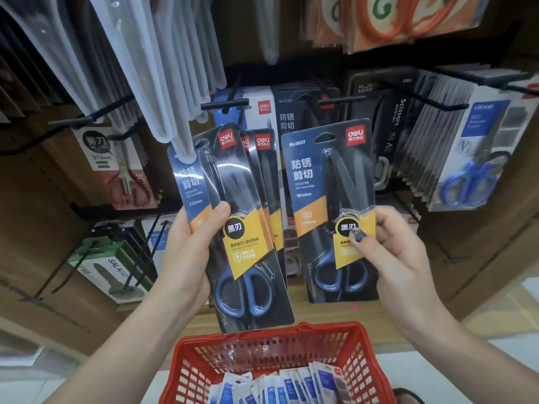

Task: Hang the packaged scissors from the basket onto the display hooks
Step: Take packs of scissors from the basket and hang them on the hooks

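Scissors packs in both hands, held up in front of the hook wall. Left hand [192, 243] grips a fanned stack of scissor packs [245, 228] w/ thumb across the front pack, fingers behind; at least 3 red logo corners show at the top, exact count unclear. Front pack is tilted, top leaning left, marked 220mm, black blades, blue handles low down. Its upper left corner sits behind the tip of a translucent white hanging item [163, 83].

Right hand [390, 246] pinches a single scissor pack [332, 211] at its right edge, thumb w/ dark painted nail on the yellow label, fingers curled round the back. Pack is nearly upright, slight lean, hang hole at top free of any hook. It sits just right of the stack, narrow gap between them.

Red basket [186, 371] is below the hands, bottom centre, holding a row of white & blue packs [280, 386] standing on edge.

Behind: black display hooks [224, 105] stick out toward the camera. Hanging there: more dark blue packs of the same brand behind the held ones, a row of blue-handled scissors packs [466, 158] far right, a red-handled scissors card [116, 167] at left, green boxed items [108, 266] lower left. Orange & green packs [390, 21] hang top right.
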### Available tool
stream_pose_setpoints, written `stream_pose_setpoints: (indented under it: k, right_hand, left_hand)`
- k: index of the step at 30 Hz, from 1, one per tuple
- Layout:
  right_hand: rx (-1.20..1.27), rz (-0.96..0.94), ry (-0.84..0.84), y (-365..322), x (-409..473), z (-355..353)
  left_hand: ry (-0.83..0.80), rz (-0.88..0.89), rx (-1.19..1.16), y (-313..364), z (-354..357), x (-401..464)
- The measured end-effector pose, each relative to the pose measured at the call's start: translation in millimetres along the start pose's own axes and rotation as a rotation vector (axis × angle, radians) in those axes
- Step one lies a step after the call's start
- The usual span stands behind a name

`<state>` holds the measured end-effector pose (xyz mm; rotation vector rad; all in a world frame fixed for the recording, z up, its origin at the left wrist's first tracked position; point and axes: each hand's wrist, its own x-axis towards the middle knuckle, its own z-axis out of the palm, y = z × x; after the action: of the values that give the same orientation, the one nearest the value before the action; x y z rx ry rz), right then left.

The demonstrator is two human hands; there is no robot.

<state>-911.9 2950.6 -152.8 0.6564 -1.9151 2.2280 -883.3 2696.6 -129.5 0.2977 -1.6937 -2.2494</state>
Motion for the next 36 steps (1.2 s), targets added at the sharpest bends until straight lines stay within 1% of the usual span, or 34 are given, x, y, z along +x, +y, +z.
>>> stream_pose_setpoints:
  k: [3, 7, 13, 18, 25, 30, 32, 34, 36]
  right_hand:
    - [-0.015, -0.022, -0.024, 0.5, -4.1, 6.3]
    - [0.016, -0.053, 0.023, -2.9, -2.8, 12.7]
    - [0.009, 0.017, 0.071, -0.5, 16.5, 12.4]
    - [-0.089, 0.075, 0.122, 4.4, 48.2, 10.7]
    - [-0.19, 0.193, 0.267, 31.1, 97.4, 14.4]
    - [-0.288, 0.269, 0.341, 37.6, 105.2, 19.3]
    - [-0.34, 0.236, 0.374, 33.2, 95.9, 19.7]
    - [-0.37, 0.171, 0.358, 24.4, 79.3, 22.1]
    - [-0.289, 0.19, 0.233, 16.4, 61.5, 27.6]
  left_hand:
    - [0.004, 0.0, -0.004, -0.6, 0.4, -1.1]
    - [0.008, 0.002, 0.005, -1.4, -1.2, -1.7]
    - [0.007, 0.002, 0.044, -5.4, -0.4, -0.6]
    - [-0.014, 0.029, 0.065, -5.7, 3.2, -1.9]
    - [-0.013, 0.033, 0.062, -8.8, 7.7, -4.8]
    - [-0.023, 0.004, 0.031, -10.8, 11.9, -4.7]
    - [-0.029, -0.006, 0.021, -10.4, 13.8, -5.5]
    - [-0.031, -0.017, 0.005, -11.1, 15.1, -5.5]
    - [-0.026, -0.041, -0.026, -12.4, 17.1, -5.1]
